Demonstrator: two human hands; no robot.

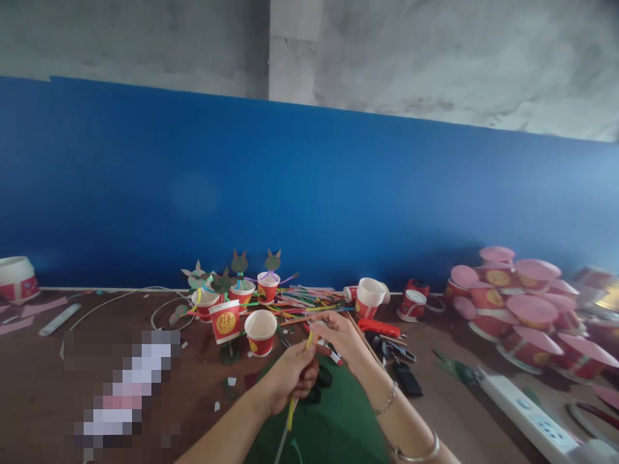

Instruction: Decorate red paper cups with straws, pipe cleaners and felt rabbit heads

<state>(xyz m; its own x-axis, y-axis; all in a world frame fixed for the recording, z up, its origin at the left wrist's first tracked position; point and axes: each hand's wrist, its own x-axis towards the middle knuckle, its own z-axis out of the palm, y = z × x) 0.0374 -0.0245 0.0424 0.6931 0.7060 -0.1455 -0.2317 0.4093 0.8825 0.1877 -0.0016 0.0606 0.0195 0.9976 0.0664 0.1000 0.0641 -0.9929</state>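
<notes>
yellow strip [310, 339], aslant over the green sheet [341, 419], gripped mid-length in the left hand [294, 375]; at its upper end, right hand [338, 335] with fingers bent together, too small to tell whether pinching. best to steady with the left, guide lightly with the right, and avoid bumping the cup [261, 345] beyond the green sheet.

Brown tabletop [193, 399], cluttered. Toward far left corner: white-and-red cup stack [18, 280], pink paper strips [31, 314]. Mid far edge: loose pile of coloured sticks [309, 298]; upright paper cup [261, 335] nearer in. Toward far right corner: heap of pink-topped cups [532, 312]. Right side: white power strip [525, 409], angled toward near edge. Centre near edge: green sheet [338, 425], flat. Small black item [407, 379] right of it.
</notes>
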